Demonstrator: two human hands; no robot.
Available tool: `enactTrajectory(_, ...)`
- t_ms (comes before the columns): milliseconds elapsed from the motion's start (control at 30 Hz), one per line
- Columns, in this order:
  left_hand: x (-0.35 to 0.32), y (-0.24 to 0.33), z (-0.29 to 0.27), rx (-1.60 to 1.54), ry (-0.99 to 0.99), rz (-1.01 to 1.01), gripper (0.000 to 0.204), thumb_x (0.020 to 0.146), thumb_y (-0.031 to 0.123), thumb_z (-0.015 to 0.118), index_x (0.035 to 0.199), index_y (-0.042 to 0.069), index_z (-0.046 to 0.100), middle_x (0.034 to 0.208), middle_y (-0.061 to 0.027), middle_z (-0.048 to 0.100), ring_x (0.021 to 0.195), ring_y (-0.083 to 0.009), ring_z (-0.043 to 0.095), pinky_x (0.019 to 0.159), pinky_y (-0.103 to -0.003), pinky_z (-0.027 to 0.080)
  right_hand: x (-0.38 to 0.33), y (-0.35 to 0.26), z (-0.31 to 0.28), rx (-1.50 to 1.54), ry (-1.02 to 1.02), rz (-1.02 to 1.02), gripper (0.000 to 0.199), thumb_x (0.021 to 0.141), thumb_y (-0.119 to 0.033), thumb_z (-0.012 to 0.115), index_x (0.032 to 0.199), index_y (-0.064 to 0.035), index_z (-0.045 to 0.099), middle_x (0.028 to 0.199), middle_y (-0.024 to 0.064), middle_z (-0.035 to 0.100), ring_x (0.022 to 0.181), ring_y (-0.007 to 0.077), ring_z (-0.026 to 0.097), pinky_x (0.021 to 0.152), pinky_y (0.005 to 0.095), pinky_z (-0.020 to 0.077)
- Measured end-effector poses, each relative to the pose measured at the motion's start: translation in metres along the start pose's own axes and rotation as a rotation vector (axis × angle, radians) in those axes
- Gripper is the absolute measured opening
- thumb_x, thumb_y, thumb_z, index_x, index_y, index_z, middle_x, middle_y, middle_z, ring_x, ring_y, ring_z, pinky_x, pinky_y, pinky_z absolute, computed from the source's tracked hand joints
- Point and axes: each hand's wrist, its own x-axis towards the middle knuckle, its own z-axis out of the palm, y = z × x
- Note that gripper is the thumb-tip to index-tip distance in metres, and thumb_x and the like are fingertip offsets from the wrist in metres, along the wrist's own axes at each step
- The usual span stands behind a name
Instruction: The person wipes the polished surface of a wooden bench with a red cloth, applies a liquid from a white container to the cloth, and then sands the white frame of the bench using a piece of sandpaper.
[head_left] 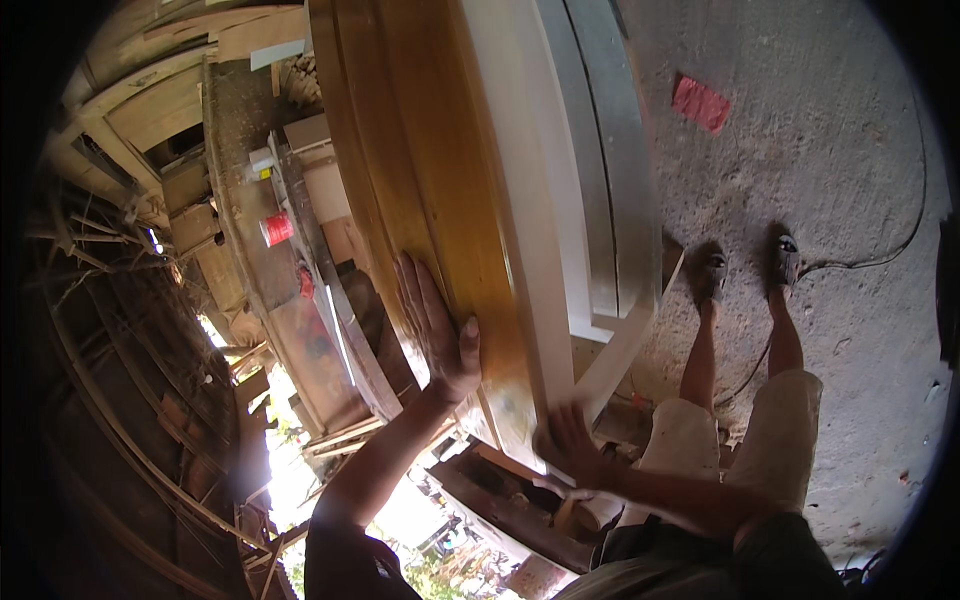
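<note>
In front is one varnished wooden panel. The left hand lies flat on it, fingers straight; the right hand, near its end, is blurred, grip I cannot tell. Leftward is one red can, contents hidden.

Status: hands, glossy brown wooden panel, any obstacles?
Left hand flat on panel. Right hand blurred by its near end. Red rectangular sheet on grey concrete floor, clear of both hands.

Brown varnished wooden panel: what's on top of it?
On the brown varnished wooden panel rests the left hand; the blurred right hand is at its near end. Wood beneath the left hand is covered.
</note>
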Motion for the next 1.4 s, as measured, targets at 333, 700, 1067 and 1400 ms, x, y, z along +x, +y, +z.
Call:
enactTrajectory(333, 0.006, 0.000, 0.008, -0.015, -0.009, 0.006, 0.092, 0.100, 0.065, 0.028, 0.160, -0.003, 0.010, 0.166, -0.0282, 0.006, 0.155, -0.0421, 0.006, 0.123, -0.055, 0.004, 0.305, 0.074, -0.150, 0.016, 0.436, -0.112, 0.068, 0.103, -0.044, 0.048, 0.155, -0.0018, 0.034, 0.166, 0.0211, 0.017, 0.155, 0.0346, 0.012, 0.126, 0.0501, 0.0082)
enactTrajectory(700, 0.001, -0.002, -0.002, 0.015, -0.039, -0.053, 0.097, 0.099, 0.070, 0.025, 0.160, -0.003, 0.007, 0.165, -0.0312, 0.004, 0.154, -0.0459, 0.005, 0.122, -0.058, 0.004, 0.244, 0.053, -0.103, 0.066, 0.327, 0.084, 0.074, 0.105, -0.033, 0.047, 0.158, 0.0049, 0.013, 0.163, 0.0316, 0.011, 0.153, 0.0477, 0.007, 0.122, 0.0578, 0.0078)
enactTrajectory(1067, 0.159, -0.028, -0.035, 0.029, -0.157, 0.199, 0.113, 0.091, 0.079, 0.041, 0.159, -0.004, 0.007, 0.164, -0.0325, 0.008, 0.153, -0.0469, 0.005, 0.122, -0.062, 0.009, 0.142, 0.046, -0.053, 0.094, 0.159, 0.031, 0.076, 0.100, -0.034, 0.056, 0.158, 0.0010, 0.022, 0.165, 0.0313, 0.004, 0.154, 0.0467, 0.000, 0.122, 0.0587, 0.0041)
enactTrajectory(1400, 0.532, -0.018, -0.048, -0.037, 0.065, 0.387, 0.102, 0.093, 0.068, 0.052, 0.159, -0.003, 0.017, 0.167, -0.0215, 0.012, 0.157, -0.0313, 0.008, 0.126, -0.047, 0.007, 0.473, 0.094, -0.206, 0.190, 0.439, -0.046, 0.070, 0.105, -0.049, 0.043, 0.157, -0.0044, 0.031, 0.168, 0.0202, 0.014, 0.156, 0.0353, 0.008, 0.125, 0.0508, 0.0069)
